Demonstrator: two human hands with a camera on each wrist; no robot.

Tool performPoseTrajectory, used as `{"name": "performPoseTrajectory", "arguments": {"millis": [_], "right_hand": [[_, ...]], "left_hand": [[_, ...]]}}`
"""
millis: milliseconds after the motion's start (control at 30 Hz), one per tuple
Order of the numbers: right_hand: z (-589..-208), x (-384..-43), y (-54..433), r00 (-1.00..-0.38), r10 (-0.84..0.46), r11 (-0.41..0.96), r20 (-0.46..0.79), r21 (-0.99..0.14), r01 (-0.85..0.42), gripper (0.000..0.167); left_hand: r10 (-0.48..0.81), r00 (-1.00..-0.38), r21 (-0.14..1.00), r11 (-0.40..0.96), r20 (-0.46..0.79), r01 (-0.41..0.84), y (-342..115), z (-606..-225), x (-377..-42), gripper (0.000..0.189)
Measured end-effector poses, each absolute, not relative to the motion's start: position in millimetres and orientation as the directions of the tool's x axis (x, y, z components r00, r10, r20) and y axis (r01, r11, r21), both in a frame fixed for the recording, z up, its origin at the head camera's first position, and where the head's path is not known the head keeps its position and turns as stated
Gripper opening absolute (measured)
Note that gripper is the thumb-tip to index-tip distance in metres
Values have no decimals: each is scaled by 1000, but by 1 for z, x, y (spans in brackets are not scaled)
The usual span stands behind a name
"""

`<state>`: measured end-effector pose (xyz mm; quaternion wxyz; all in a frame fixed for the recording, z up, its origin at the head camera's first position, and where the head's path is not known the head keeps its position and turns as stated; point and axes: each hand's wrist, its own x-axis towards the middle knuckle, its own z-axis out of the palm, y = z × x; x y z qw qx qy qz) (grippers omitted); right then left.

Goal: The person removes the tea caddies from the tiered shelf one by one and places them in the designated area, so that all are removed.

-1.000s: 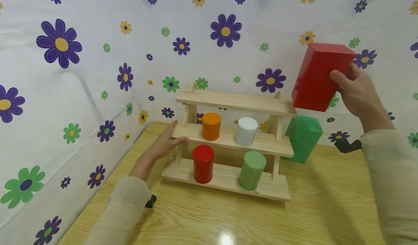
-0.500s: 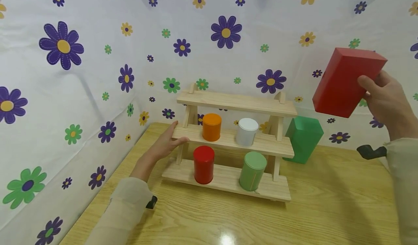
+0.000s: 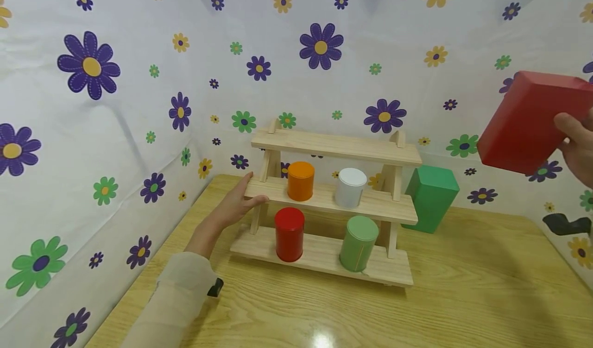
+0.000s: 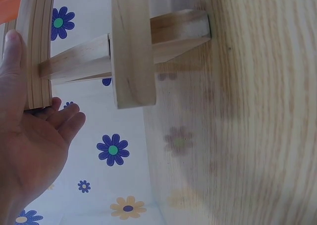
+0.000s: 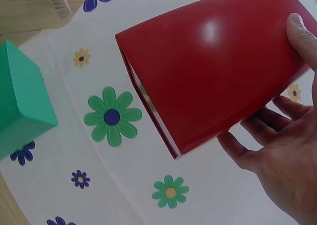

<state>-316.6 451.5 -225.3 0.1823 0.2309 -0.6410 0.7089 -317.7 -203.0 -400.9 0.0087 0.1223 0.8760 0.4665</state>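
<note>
My left hand (image 3: pixel 231 206) grips the left end of the middle board of a three-tier wooden shelf (image 3: pixel 333 144). In the left wrist view, the thumb lies on one face of the board and the fingers (image 4: pixel 64 118) bend round its end. Up at the right edge of the head view, a glossy red box (image 3: pixel 533 121) is held tilted in the air. My right hand (image 5: pixel 287 155) holds that box, thumb on its broad face and fingers beneath; the head view cuts off part of this hand.
An orange can (image 3: pixel 300 181) and a white can (image 3: pixel 350 188) stand on the middle tier. Below them are a red can (image 3: pixel 289 235) and a green can (image 3: pixel 359 244). A green box (image 3: pixel 432 198) stands right of the shelf, before a flowered cloth backdrop (image 3: pixel 222 34).
The red box has travelled to the right in my right hand, away from above the shelf's right end and the green box. My left hand has stayed on the shelf.
</note>
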Motion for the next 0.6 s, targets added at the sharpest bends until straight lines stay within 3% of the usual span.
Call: {"name": "performPoseTrajectory", "arguments": {"millis": [267,600], "right_hand": [[-227,-320,465,-809,-4,-115,588,-804,-583,63],[-229,-316,462,-822,-54,-143,567,-819,-556,63]], "left_hand": [[211,-974,818,543,86,190,-203,-398,-317,106],[210,-974,820,542,80,184,-203,-399,-317,107]]}}
